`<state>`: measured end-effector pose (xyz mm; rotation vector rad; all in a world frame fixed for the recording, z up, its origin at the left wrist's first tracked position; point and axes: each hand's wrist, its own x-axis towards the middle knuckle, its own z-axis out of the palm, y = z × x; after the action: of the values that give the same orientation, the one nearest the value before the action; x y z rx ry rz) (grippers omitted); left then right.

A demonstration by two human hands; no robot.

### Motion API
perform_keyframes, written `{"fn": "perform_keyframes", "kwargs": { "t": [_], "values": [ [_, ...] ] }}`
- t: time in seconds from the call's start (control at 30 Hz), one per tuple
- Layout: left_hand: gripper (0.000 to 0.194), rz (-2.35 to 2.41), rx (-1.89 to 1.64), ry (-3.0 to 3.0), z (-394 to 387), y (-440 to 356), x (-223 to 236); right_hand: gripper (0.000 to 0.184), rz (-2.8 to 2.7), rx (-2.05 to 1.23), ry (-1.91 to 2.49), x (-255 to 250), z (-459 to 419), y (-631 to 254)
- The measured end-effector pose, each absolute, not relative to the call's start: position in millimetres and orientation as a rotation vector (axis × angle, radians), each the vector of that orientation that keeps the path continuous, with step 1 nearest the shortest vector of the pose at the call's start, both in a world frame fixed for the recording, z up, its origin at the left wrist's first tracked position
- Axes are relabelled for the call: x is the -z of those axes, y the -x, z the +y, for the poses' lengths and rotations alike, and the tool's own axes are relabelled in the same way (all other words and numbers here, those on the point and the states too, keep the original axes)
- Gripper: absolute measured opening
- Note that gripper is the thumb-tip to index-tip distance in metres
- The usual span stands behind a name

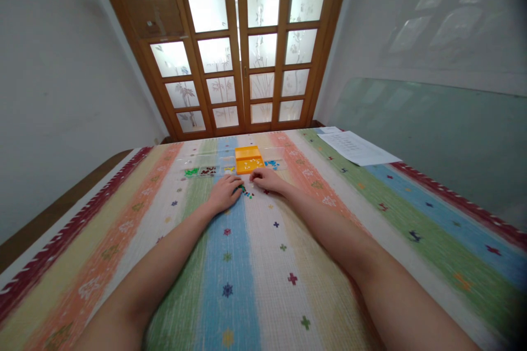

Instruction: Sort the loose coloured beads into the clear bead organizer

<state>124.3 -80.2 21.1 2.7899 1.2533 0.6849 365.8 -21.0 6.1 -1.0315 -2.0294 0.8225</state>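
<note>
Striped cloth (274, 263) is covering surface. Green pieces (191, 172) are lying leftmost. Left hand (223, 194) is resting beside loose pieces (251, 196), fingers curling, grip unclear. Loose pieces are looking light, hard, easily scattered, edges suiting fingertip pinch. Orange case (249, 152) is lying open. Right hand (268, 180) is bending fingers nearby, hold undeterminable.

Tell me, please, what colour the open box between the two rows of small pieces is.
The open box is orange, seen best in the head view.
</note>
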Motion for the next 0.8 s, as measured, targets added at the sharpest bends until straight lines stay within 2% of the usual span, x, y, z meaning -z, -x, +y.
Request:
{"fn": "perform_keyframes", "kwargs": {
  "t": [0.13,0.33,0.53,0.8],
  "values": [
    [0.030,1.309,-0.711,-2.741,-77,-120,-19,0.020,-2.263,-0.819,0.865,-22,-29,-373],
    [0.026,1.336,-0.695,-2.699,-76,-119,-19,0.009,-2.331,-0.695,0.838,-24,-29,-372],
    [0.023,1.365,-0.674,-2.698,-75,-117,-20,0.008,-2.143,-0.599,0.940,-11,-30,-366],
    [0.025,1.429,-0.705,-2.664,-69,-111,-16,0.012,-1.751,-0.668,1.035,-2,-15,-365]
  ]
}}
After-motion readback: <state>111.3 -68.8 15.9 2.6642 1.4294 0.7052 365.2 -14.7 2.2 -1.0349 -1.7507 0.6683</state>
